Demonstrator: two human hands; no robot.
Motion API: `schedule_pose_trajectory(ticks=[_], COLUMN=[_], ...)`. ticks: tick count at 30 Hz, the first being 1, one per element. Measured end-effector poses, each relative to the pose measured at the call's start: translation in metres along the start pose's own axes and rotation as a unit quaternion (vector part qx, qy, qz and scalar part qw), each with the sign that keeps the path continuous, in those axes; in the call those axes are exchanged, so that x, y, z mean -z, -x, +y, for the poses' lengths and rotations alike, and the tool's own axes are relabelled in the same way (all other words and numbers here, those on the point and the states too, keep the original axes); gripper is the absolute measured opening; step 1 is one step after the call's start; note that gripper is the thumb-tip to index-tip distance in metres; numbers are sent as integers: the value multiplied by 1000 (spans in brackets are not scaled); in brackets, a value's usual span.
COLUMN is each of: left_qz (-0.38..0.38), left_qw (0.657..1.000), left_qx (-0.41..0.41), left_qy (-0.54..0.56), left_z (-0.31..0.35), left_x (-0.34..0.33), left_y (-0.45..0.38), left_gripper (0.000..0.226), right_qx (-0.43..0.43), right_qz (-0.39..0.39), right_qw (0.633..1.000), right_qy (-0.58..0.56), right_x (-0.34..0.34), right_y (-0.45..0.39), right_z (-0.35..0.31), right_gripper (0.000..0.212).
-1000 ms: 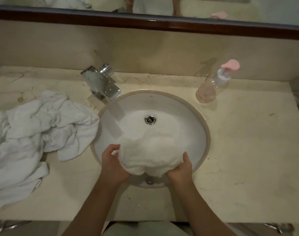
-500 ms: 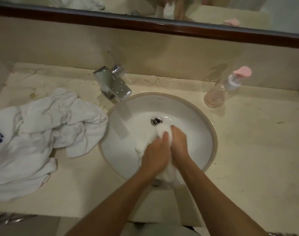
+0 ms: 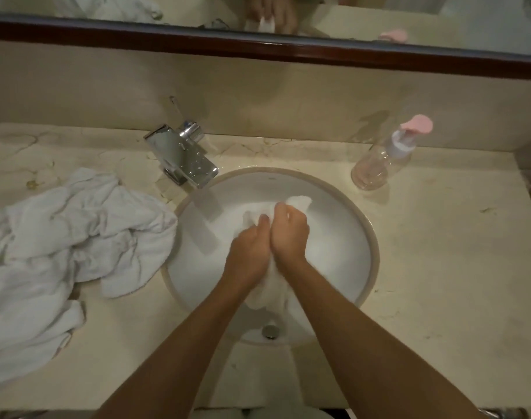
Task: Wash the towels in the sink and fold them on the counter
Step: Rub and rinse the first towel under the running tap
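A small white towel [image 3: 270, 293] is bunched up in the round white sink [image 3: 374, 252]. My left hand [image 3: 249, 249] and my right hand [image 3: 290, 234] are pressed side by side over the middle of the bowl, both gripping the bunched cloth. One end of the towel sticks out beyond my right knuckles and another hangs between my wrists. Several crumpled white towels [image 3: 62, 252] lie heaped on the counter [image 3: 439, 282] left of the sink, one corner reaching the rim.
A chrome faucet [image 3: 182, 157] stands at the back left of the sink. A clear pump bottle with a pink top [image 3: 382, 161] stands at the back right. A dark-framed mirror [image 3: 288, 52] runs along the wall above.
My hands came together from holding the towel spread at the sink's front edge, bunching it and moving it toward the middle of the bowl.
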State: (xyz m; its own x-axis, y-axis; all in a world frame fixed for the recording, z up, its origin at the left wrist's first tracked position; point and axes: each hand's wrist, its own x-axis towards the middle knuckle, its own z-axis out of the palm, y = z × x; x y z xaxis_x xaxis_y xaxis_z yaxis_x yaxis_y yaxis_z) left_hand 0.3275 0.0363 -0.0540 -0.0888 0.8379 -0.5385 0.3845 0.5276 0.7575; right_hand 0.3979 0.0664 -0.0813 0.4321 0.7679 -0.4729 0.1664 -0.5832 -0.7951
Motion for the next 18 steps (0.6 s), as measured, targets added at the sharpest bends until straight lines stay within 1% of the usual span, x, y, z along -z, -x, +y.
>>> schedule_pose_trajectory(ticks=[1, 2, 3, 4, 5, 6, 7, 8, 9, 10, 11, 12, 13, 14, 15, 16, 17, 18], left_qz=[-12, -24, -21, -1, 25, 34, 17, -12, -55, -95, -129, -158, -184, -205, -210, -197, -163, -110], left_qw=[999, 997, 999, 1000, 996, 976, 939, 897, 859, 832, 815, 800, 778, 765, 762, 768, 786, 820], left_qx=[-38, -53, -36, 0, 59, 116, 155, 176, 194, 201, 215, 224, 227, 237, 248, 250, 248, 245], left_qy=[-30, -43, -35, -6, 62, 179, 306, 404, 470, 508, 522, 534, 556, 562, 560, 556, 543, 506], left_z=[-1, -2, -5, -6, -11, -14, -18, -26, -36, -43, -50, -56, -66, -71, -74, -73, -69, -60], left_x=[-3, -2, 1, 6, 10, 14, 17, 20, 24, 29, 32, 36, 37, 39, 39, 38, 34, 29], left_y=[8, 11, 5, -6, -18, -25, -31, -34, -34, -31, -29, -24, -24, -24, -27, -28, -29, -27], left_gripper=[56, 54, 51, 45, 35, 19, 18, 39, 55, 58, 53, 49, 55, 63, 66, 65, 62, 59], right_qx=[-64, -124, -171, -193, -207, -226, -241, -254, -262, -269, -275, -281, -279, -281, -280, -278, -254, -200], right_qz=[11, -3, -41, -91, -128, -148, -170, -185, -194, -199, -203, -204, -199, -201, -200, -206, -200, -202], right_qw=[997, 988, 969, 942, 908, 869, 837, 817, 808, 797, 788, 784, 794, 800, 818, 833, 869, 908], right_qy=[-31, -90, -171, -259, -341, -415, -462, -484, -491, -502, -512, -515, -502, -491, -462, -431, -376, -308], right_x=[4, 9, 13, 17, 20, 25, 31, 37, 42, 46, 51, 54, 58, 65, 72, 76, 78, 76], right_y=[-12, -17, -20, -18, -11, -2, 6, 13, 17, 21, 24, 27, 29, 30, 31, 33, 34, 32], right_z=[-2, -4, 0, 5, 12, 20, 31, 42, 53, 62, 68, 71, 74, 73, 69, 61, 53, 47], right_gripper=[36, 35, 37, 48, 64, 74, 74, 65, 54, 46, 41, 39, 40, 45, 53, 57, 55, 47])
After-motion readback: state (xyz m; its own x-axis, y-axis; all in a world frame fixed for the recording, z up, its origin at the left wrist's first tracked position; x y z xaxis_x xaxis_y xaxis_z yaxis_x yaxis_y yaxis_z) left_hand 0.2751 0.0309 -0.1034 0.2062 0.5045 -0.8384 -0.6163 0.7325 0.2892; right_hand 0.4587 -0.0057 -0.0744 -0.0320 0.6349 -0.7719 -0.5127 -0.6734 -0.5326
